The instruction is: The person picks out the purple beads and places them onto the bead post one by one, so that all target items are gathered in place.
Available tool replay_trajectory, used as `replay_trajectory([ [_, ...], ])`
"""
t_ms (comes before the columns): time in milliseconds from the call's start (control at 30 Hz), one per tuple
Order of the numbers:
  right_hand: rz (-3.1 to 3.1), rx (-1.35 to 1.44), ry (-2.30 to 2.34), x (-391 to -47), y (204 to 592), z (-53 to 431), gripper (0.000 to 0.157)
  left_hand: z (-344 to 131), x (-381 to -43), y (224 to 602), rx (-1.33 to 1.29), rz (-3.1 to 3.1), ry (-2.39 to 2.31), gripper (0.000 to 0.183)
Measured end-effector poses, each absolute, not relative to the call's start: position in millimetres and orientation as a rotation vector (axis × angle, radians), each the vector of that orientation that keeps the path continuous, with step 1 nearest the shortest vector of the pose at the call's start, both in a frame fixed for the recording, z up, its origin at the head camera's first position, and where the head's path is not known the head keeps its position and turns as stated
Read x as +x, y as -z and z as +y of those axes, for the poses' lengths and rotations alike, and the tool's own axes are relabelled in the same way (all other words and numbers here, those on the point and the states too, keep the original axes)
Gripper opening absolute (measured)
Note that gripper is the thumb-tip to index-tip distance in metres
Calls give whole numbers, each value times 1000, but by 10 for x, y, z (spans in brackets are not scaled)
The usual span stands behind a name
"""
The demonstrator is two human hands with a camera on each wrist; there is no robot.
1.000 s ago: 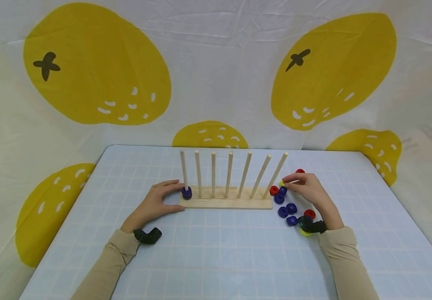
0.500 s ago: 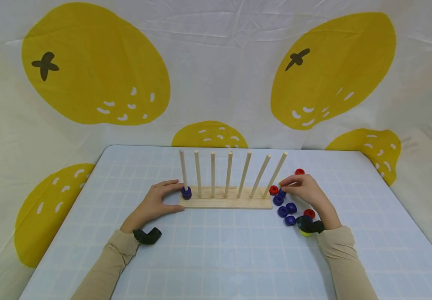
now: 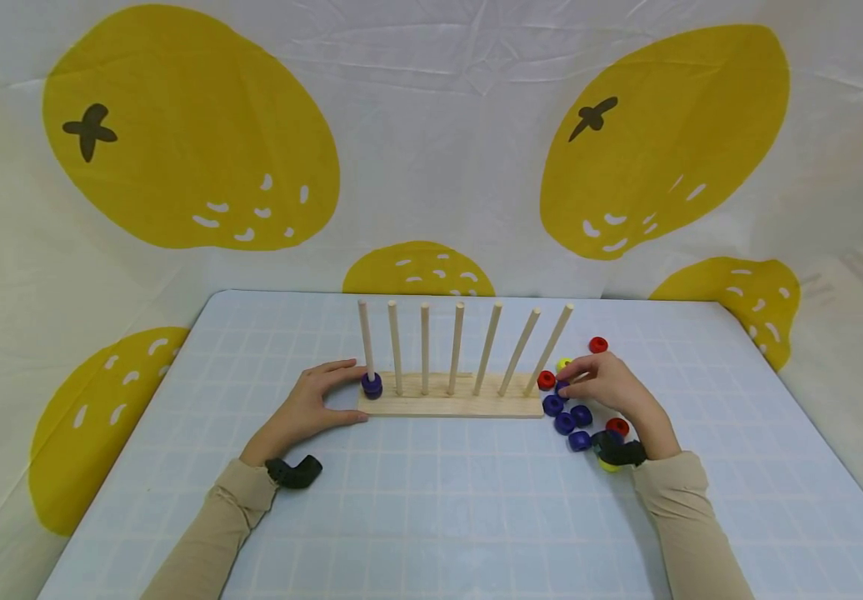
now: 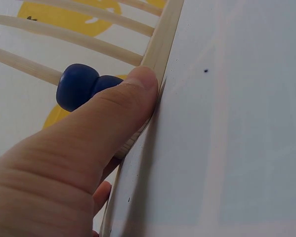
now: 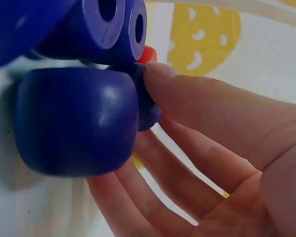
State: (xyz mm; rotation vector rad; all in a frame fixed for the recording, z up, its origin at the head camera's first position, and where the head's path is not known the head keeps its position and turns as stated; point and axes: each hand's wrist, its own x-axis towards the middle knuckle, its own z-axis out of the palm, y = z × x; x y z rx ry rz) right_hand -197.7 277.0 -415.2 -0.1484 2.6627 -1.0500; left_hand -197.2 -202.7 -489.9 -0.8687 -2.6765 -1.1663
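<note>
A wooden stand with a row of upright pegs [image 3: 450, 406] sits mid-table in the head view. My left hand [image 3: 307, 410] grips its left end, thumb along the front edge and fingers behind. Two blue beads [image 4: 76, 88] are stacked on the leftmost peg; the lower one is partly hidden by the thumb in the left wrist view. Off the stand's right end, my right hand [image 3: 615, 392] pinches a blue bead [image 5: 147, 108] between thumb and fingers, low among the loose beads. A larger-looking blue bead [image 5: 76, 121] fills the foreground of the right wrist view.
Several blue beads [image 3: 564, 423] lie close around the right hand. Red beads [image 3: 546, 380] are by the stand's corner, behind the hand and near the wrist. One yellow bead [image 3: 563, 364] sits beyond the fingers, another [image 3: 608, 467] under the wrist camera [image 3: 619, 450].
My right hand has shifted slightly toward me, from the yellow bead onto a blue one. A neighbouring blue bead has been nudged a little left and nearer. The left hand stays put.
</note>
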Motion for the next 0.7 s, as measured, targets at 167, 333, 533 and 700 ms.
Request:
replay_trajectory([
  [167, 2654, -147, 1012, -1973, 4144, 2761, 28, -2029, -1980, 4900, -862, -2683, 1159, 71],
  [333, 2661, -159, 1001, -1966, 4133, 2750, 29, -2032, -1984, 4909, -857, -2688, 1156, 71],
  [533, 2675, -162, 1011, -1965, 4126, 2755, 28, -2031, -1981, 4911, -861, -2684, 1165, 71],
  [700, 2691, -154, 1026, -1969, 4108, 2765, 29, -2032, -1983, 4911, -858, -2688, 1160, 70],
])
